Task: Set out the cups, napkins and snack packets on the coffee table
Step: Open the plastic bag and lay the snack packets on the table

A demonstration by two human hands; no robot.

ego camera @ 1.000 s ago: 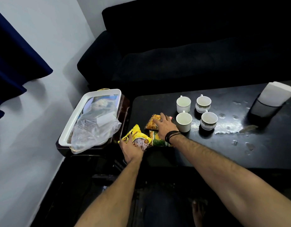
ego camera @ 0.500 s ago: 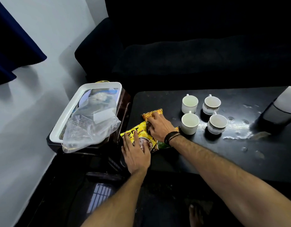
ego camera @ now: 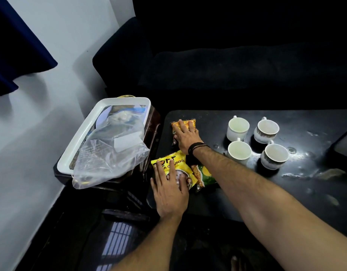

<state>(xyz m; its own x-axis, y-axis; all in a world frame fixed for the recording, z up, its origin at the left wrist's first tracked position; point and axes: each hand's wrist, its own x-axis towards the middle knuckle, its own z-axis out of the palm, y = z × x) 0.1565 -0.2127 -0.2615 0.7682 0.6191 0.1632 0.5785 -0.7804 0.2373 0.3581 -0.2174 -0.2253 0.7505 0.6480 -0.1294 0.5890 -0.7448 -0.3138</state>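
On the black coffee table (ego camera: 286, 192), near its left end, lie three snack packets. My right hand (ego camera: 185, 137) rests flat, fingers spread, on an orange packet (ego camera: 185, 122). My left hand (ego camera: 169, 192) lies flat on a yellow packet (ego camera: 173, 163) at the table's front left corner. A green and orange packet (ego camera: 205, 175) lies partly under the yellow one and my right forearm. Several white cups (ego camera: 238, 127) stand upright in a cluster right of the packets. No napkins can be made out on the table.
A white tray (ego camera: 86, 137) with a clear plastic bag (ego camera: 110, 157) sits on a dark side table left of the coffee table. A dark sofa (ego camera: 237, 71) runs behind. A dark object (ego camera: 342, 145) shows at the right edge. Wet patches (ego camera: 297, 153) glisten near the cups.
My right hand slid the orange packet toward the far left of the table, away from the other two. My left hand let the yellow packet down and flattened on it.
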